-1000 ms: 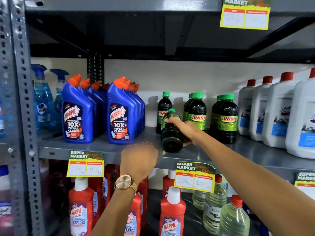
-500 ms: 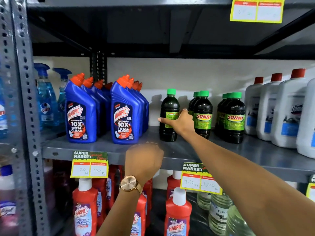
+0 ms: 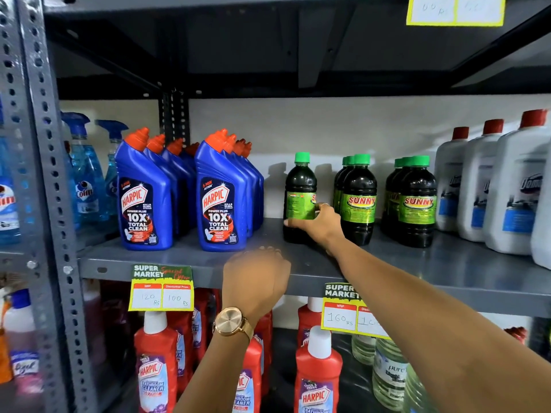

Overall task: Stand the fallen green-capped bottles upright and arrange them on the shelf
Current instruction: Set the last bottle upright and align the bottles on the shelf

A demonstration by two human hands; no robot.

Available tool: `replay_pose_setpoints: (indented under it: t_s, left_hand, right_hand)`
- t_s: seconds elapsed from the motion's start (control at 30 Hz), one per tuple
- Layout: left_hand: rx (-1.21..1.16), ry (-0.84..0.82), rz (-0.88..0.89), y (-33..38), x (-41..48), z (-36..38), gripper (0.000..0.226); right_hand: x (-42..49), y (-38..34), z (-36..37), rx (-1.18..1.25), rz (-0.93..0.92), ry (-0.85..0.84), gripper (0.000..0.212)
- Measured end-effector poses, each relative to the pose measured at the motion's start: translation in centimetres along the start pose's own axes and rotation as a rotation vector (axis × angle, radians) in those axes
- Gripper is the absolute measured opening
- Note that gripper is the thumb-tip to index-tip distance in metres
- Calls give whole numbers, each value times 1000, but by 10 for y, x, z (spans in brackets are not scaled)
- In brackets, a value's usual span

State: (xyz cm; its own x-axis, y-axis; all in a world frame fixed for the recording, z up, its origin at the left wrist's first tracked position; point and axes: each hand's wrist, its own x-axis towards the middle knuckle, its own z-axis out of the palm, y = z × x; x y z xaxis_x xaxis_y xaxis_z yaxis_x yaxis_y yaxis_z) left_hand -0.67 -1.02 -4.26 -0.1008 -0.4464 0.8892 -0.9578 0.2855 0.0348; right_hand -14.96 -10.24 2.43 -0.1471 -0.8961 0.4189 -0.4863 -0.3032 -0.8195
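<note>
A dark green-capped bottle (image 3: 299,189) stands upright on the grey shelf (image 3: 417,269), its green label turned partly sideways. My right hand (image 3: 320,225) is wrapped around its lower body. To its right stand two rows of the same Sunny bottles, one row (image 3: 357,201) close by and another (image 3: 416,204) further right, all upright. My left hand (image 3: 256,278) rests on the shelf's front edge with fingers curled over it, holding nothing; a gold watch sits on its wrist.
Blue Harpic bottles (image 3: 220,201) stand in two rows left of the held bottle, with a gap between. White red-capped jugs (image 3: 515,189) fill the right end. Blue spray bottles (image 3: 86,174) sit far left. Red Harpic bottles (image 3: 319,380) line the shelf below. Price tags (image 3: 161,289) hang from the edge.
One second ago the bottle lay tilted with its base toward me in my right hand. It now stands upright on the shelf, and my hand has slid down its body.
</note>
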Motion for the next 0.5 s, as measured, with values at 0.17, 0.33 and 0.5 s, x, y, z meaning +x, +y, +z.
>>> replay_pose_setpoints:
  t_s: [0.17, 0.33, 0.5]
  left_hand:
    - [7, 6, 4, 2, 0, -4, 27]
    - [-18, 3, 1, 3, 0, -3, 29]
    - [-7, 3, -10, 2, 0, -3, 30]
  right_hand:
    - [-3, -3, 7, -32, 18, 0, 70]
    - [-3, -1, -1, 89, 64, -38, 12]
    - [-3, 2, 1, -73, 9, 19, 80]
